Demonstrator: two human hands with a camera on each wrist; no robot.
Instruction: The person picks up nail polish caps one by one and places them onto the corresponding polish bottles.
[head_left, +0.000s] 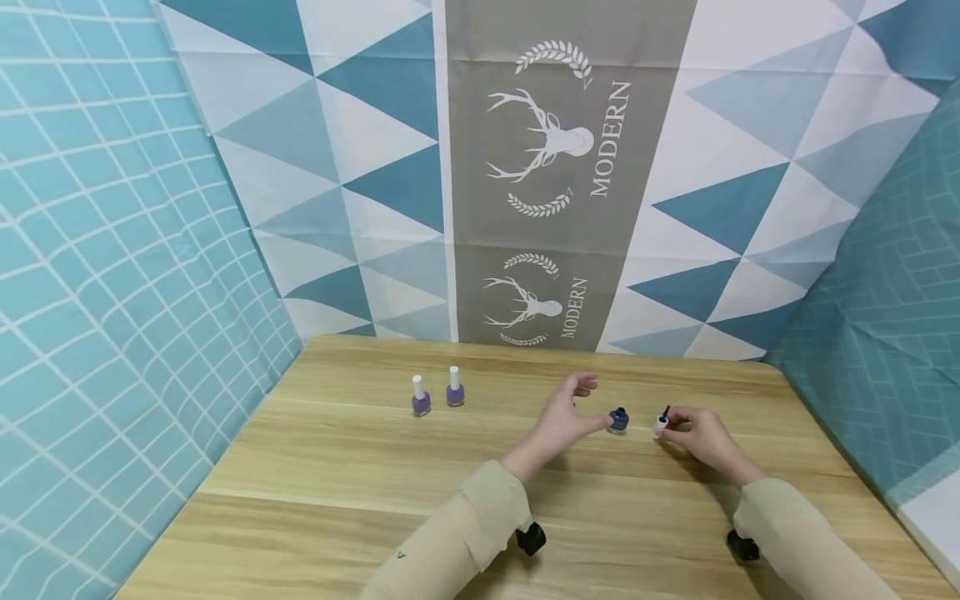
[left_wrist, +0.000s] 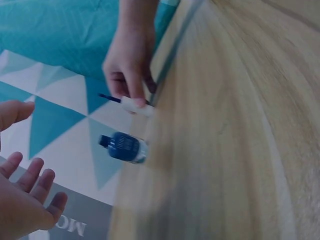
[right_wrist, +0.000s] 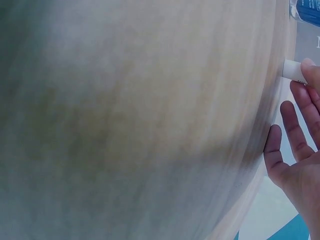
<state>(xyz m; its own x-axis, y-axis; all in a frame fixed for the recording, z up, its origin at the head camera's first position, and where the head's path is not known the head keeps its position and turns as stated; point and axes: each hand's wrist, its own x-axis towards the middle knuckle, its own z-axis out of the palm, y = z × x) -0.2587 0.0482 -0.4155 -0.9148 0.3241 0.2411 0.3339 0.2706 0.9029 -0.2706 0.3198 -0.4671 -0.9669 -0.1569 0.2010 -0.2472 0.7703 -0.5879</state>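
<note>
A small dark blue nail polish bottle stands uncapped and upright on the wooden table, its neck bare. My left hand is just left of it, fingers spread and thumb pointing toward the glass; in the left wrist view a gap shows between that hand and the bottle. To the bottle's right, my right hand pinches the white nail polish cap between thumb and fingers. The cap is upside down, its dark brush pointing up. In the right wrist view the cap's top end is right at the tabletop.
Two purple nail polish bottles with white caps, a left one and a right one, stand upright toward the back left of the table. A patterned cloth hangs behind the table's far edge, with blue cloths at both sides.
</note>
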